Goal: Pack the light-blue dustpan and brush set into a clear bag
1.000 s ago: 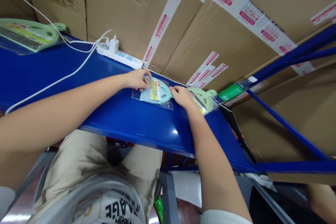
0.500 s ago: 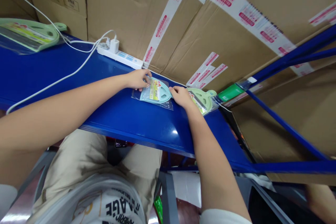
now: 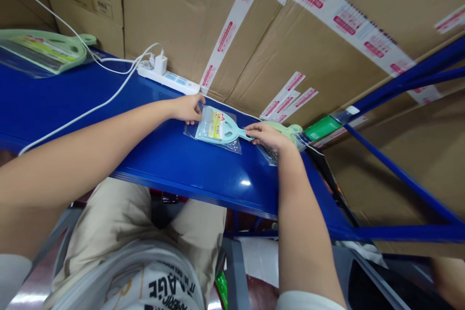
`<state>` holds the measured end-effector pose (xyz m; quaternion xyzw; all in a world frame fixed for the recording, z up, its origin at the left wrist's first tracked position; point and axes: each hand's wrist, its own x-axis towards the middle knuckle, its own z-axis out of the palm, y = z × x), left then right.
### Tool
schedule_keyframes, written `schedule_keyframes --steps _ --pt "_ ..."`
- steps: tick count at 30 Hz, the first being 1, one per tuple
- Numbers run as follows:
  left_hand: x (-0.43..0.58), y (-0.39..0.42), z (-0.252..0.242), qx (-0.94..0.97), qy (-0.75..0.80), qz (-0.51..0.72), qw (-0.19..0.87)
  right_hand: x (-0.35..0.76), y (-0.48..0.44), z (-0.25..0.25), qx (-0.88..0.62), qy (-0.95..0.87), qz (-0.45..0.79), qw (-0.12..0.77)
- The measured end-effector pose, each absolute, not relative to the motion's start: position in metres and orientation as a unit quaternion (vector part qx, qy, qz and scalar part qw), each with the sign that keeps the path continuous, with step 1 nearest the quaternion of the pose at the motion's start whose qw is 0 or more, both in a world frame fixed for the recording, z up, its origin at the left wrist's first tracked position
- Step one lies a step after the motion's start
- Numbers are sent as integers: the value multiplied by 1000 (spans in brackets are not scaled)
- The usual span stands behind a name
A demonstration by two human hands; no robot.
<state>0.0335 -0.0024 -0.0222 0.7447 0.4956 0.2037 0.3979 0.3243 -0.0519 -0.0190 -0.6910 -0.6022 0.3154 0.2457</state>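
A small light-blue dustpan point(image 3: 229, 130) with a yellow-and-white label lies on the blue tabletop, clear plastic around and under it. My left hand point(image 3: 191, 108) has its fingers closed at the pan's wide left edge, gripping the edge or the plastic there. At the other end, my right hand point(image 3: 267, 134) pinches the tip of the handle between thumb and fingers. Behind that hand, a pale green dustpan point(image 3: 286, 129) in clear wrapping is partly covered by it. Another green dustpan point(image 3: 47, 48), larger in view, rests at the far left.
A white power strip point(image 3: 169, 79) with plugs and white cables runs along the back of the blue table point(image 3: 174, 169). Tall cardboard boxes point(image 3: 174, 14) stand behind it. A green-labelled bottle point(image 3: 327, 126) lies near the blue frame bar at right. A person's arm point(image 3: 448, 278) shows at lower right.
My right hand has slid to the right along the blue dustpan, from the handle's base to its tip. The handle now shows. My left hand stays at the left edge.
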Motion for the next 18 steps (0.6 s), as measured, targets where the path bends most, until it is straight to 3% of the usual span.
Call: schedule_keyframes --steps 6,18 --pt "35 -7 -18 740 502 198 401 334 -49 -17 -702 -570 319 282" --pt "32 -5 -21 755 494 188 388 381 -48 -7 -774 -464 91 421"
